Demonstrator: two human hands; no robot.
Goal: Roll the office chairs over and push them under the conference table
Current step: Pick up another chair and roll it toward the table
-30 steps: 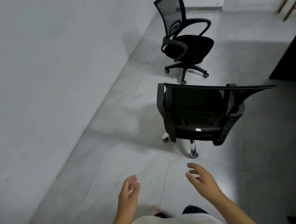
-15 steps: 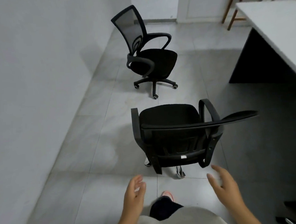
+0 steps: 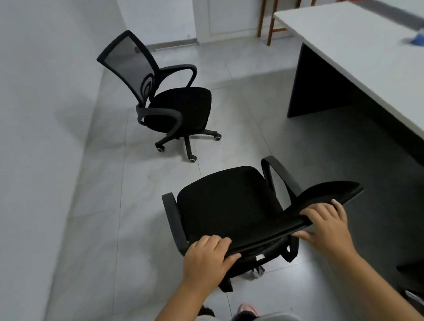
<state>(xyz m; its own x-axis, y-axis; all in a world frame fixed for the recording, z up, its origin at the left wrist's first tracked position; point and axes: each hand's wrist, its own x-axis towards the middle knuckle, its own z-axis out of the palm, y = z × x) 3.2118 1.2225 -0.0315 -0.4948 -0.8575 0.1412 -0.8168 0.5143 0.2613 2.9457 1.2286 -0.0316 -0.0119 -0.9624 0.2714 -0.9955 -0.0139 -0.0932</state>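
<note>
The near office chair [image 3: 223, 206] hides most of its own wheeled base under the seat. The conference table's surface [image 3: 363, 51] is cut off at the right edge. A small blue object [image 3: 422, 40] there is too blurred to name.

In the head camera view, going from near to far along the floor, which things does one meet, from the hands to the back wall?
left hand and right hand on the backrest of the near chair → far chair → wooden legs by the back wall.
</note>
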